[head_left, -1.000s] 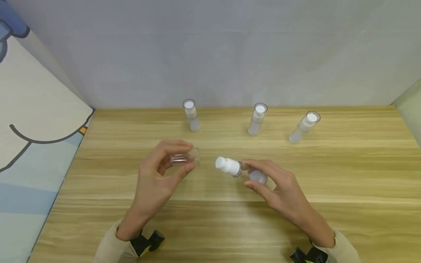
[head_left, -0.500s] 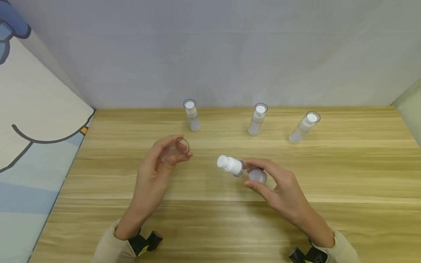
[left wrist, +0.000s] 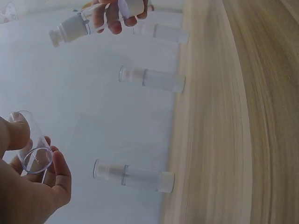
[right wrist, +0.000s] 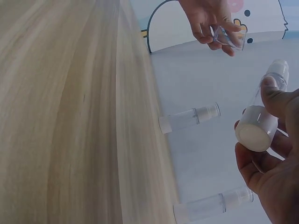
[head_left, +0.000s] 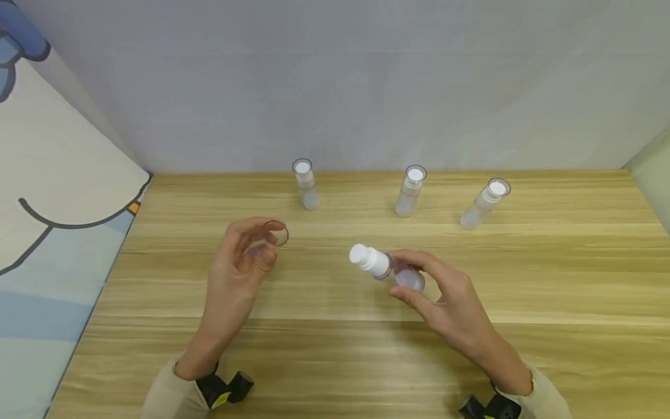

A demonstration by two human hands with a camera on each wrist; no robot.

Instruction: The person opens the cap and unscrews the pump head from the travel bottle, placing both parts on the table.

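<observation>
A clear plastic cap (left wrist: 37, 156) is held between the thumb and fingers of my left hand (head_left: 237, 262), its round rim facing right in the head view. My right hand (head_left: 442, 291) grips a pump bottle (head_left: 378, 265) by its clear body, tilted so that the bare white pump head points up and left. The bottle's white base (right wrist: 257, 128) shows in the right wrist view. Both hands are raised over the wooden table, a gap between cap and pump head.
Three capped pump bottles stand along the back of the wooden table (head_left: 335, 361): a left one (head_left: 306, 185), a middle one (head_left: 408, 191) and a right one (head_left: 484, 203). A pale wall (head_left: 335, 87) rises behind them. A cartoon-printed sheet (head_left: 63, 174) lies at the left.
My left hand has moved left with the clear cap, away from the pump bottle, and turned it so the rim shows. My right hand has tipped the bottle slightly more upright.
</observation>
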